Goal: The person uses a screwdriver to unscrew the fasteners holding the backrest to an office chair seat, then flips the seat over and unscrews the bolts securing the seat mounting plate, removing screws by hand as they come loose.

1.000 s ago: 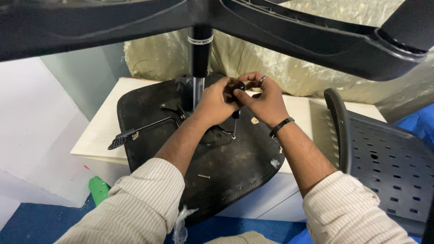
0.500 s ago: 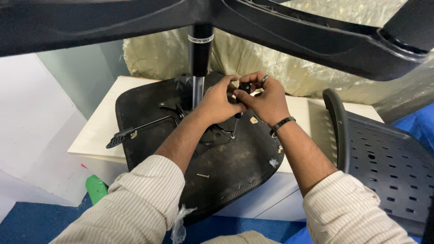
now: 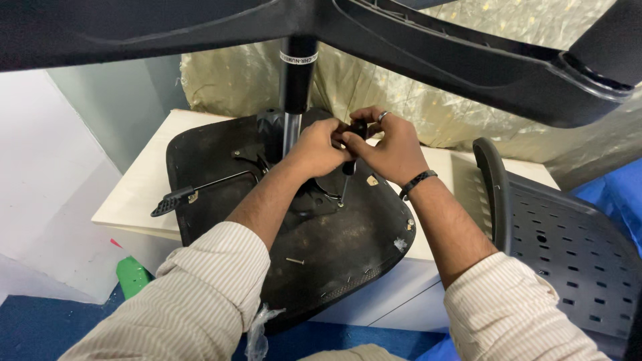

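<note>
An upturned black chair seat (image 3: 334, 254) lies on a white table (image 3: 140, 184), its gas column (image 3: 298, 80) rising toward the star base (image 3: 441, 57) overhead. My left hand (image 3: 315, 148) and my right hand (image 3: 393, 152) meet over the seat's middle, both closed around the black handle of a screwdriver (image 3: 356, 127). Its thin shaft runs down to the metal mechanism plate near the seat's centre. My right hand wears a ring and a dark wristband.
A height lever (image 3: 175, 199) sticks out left of the seat. A loose screw (image 3: 295, 261) lies on the seat's underside. A black perforated chair back (image 3: 562, 247) stands at right, a plastic-wrapped bulk (image 3: 461, 120) behind, and a green object (image 3: 132, 275) on the blue floor.
Both hands stay on the screwdriver handle and have shifted only slightly, with the fingers regripping. The seat has not moved.
</note>
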